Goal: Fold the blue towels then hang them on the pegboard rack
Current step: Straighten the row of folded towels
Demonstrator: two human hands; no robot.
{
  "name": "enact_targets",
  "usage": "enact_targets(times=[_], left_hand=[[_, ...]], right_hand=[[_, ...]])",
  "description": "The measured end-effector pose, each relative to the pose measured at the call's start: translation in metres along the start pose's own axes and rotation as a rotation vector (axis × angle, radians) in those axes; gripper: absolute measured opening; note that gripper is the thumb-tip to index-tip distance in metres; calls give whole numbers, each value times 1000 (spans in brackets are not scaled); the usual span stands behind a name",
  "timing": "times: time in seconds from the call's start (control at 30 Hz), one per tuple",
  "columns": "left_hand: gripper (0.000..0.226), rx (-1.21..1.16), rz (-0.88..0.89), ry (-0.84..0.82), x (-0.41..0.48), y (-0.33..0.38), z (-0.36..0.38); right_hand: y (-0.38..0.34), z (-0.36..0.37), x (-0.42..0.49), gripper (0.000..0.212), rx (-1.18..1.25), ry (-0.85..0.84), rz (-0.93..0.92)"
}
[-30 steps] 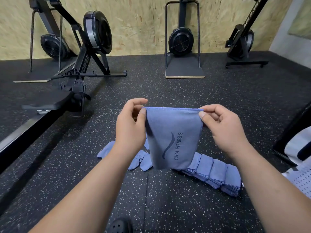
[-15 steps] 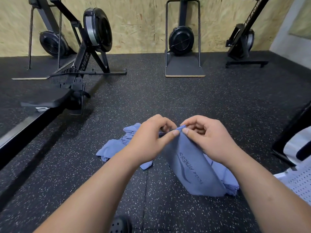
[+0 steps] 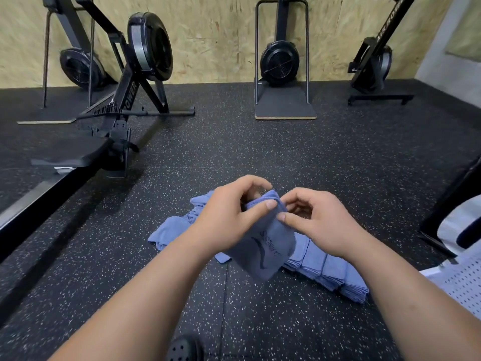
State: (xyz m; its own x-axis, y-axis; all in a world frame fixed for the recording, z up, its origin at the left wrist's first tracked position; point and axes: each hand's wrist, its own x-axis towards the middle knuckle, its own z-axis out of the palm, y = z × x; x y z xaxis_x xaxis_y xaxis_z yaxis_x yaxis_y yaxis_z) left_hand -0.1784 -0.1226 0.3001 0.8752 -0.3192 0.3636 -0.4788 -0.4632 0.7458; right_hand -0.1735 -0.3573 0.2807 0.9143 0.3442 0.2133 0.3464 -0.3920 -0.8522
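Observation:
A folded blue towel [image 3: 268, 250] with a dark printed logo hangs in the air above the speckled floor. My left hand [image 3: 229, 220] grips its top edge, thumb across the front. My right hand [image 3: 320, 220] sits just beside it with fingers curled; its thumb tip touches the towel's upper right edge. Below, a row of folded blue towels [image 3: 330, 269] lies on the floor to the right. A loose heap of unfolded blue towels [image 3: 174, 230] lies to the left, partly hidden by my left wrist.
A white pegboard panel [image 3: 460, 287] shows at the right edge, beside a black frame [image 3: 447, 204]. A rowing machine [image 3: 122, 105] stretches along the left. Two more black fan machines [image 3: 281, 61] stand against the wood wall. A black shoe [image 3: 182, 350] shows at the bottom.
My hands came together from a wide spread, folding the towel in half. Since half a second ago, the left hand took over the top edge and the right hand loosened.

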Motion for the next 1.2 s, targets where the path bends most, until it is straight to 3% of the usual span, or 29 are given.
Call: enact_targets(times=[0.13,0.27,0.37,0.6,0.73,0.97,1.2], left_hand=[[2,80,30,74,-1,-5,-1],[2,66,38,291,2,0,-11],[4,41,-38,457,5,-4,-26],[9,72,-284,734,7,-31,-57],[12,-10,-438,809,4,-41,-58],[17,-98,-566,800,7,-54,-53],[15,-172,-594,794,12,-60,-46]], right_hand=[[-1,1,0,18,-140,-28,-21],[12,-12,-3,18,-456,-154,135],[22,-20,-6,23,-572,-159,217],[28,-39,-8,15,-453,-67,263],[23,-42,-3,17,-290,147,188],[12,-41,-1,22,-89,352,71],[3,-40,-3,24,-162,479,19]])
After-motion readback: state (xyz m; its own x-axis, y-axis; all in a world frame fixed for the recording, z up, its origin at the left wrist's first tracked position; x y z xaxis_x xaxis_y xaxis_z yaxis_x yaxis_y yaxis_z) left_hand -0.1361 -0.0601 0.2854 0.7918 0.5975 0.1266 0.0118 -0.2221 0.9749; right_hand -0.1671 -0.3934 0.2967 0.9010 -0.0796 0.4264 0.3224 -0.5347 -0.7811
